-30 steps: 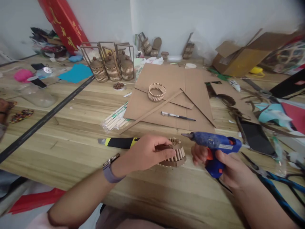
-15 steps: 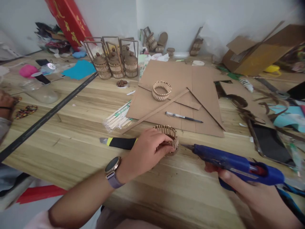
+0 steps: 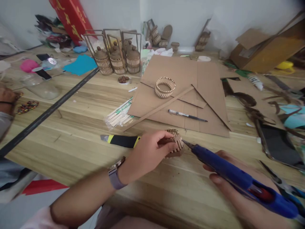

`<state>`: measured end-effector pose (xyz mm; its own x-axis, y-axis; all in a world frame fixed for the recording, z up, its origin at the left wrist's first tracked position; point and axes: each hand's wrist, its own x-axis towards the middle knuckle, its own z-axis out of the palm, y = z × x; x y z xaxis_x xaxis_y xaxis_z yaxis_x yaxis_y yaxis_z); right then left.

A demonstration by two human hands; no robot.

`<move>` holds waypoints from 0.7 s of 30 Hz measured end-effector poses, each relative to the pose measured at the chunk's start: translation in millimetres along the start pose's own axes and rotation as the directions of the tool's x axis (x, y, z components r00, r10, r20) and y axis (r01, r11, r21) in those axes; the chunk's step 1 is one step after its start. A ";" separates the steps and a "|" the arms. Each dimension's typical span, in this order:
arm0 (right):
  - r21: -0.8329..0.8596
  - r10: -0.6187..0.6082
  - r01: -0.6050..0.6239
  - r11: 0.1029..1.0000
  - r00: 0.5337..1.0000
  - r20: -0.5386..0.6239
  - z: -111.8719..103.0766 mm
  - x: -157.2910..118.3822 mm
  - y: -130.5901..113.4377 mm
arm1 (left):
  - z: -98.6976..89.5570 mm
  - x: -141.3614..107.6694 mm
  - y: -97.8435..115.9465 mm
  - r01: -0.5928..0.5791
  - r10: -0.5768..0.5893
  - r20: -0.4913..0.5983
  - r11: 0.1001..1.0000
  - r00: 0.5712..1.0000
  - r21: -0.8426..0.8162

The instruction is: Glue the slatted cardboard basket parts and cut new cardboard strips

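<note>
The left hand (image 3: 147, 156) pinches a slatted ring (image 3: 179, 144) and the right hand (image 3: 247, 205) grips a glue gun (image 3: 221, 167), apparently for gluing, which next calls for steady aim.

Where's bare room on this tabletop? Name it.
Mostly bare wood lies between the black strip and the utility knife, and, nearer the camera, between the left hand and the glue gun. It is crowded at right, around the phone and blue-handled tool, and at back, around the lidded baskets.

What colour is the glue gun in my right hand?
The glue gun is mostly blue; it shows best in the head view.
</note>
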<state>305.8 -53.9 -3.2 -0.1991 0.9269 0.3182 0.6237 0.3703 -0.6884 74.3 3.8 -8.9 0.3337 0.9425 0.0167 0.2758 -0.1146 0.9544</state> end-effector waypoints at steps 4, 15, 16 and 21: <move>-0.090 -0.095 0.104 0.990 0.991 0.098 -3.6 0.5 -6.6 | -1.0 0.3 4.7 0.210 -0.182 0.127 0.940 0.975 -0.267; -0.240 -0.239 0.249 0.938 0.968 0.069 3.7 -5.1 2.1 | -0.4 -2.1 4.0 0.159 -0.157 0.029 0.957 0.987 -0.244; -0.253 -0.262 0.271 0.929 0.963 0.071 4.2 -6.0 4.8 | -0.1 -2.6 4.0 0.155 -0.155 0.019 0.958 0.988 -0.240; -0.305 -0.308 0.323 0.896 0.946 0.099 6.6 -10.0 12.0 | 2.1 -4.6 4.5 0.168 -0.171 0.005 0.961 0.985 -0.219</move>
<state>310.3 -58.3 -18.9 -0.4549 0.7694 0.4485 0.7248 0.6125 -0.3155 75.8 -1.7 -5.3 0.2863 0.9467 -0.1480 0.1239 0.1166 0.9854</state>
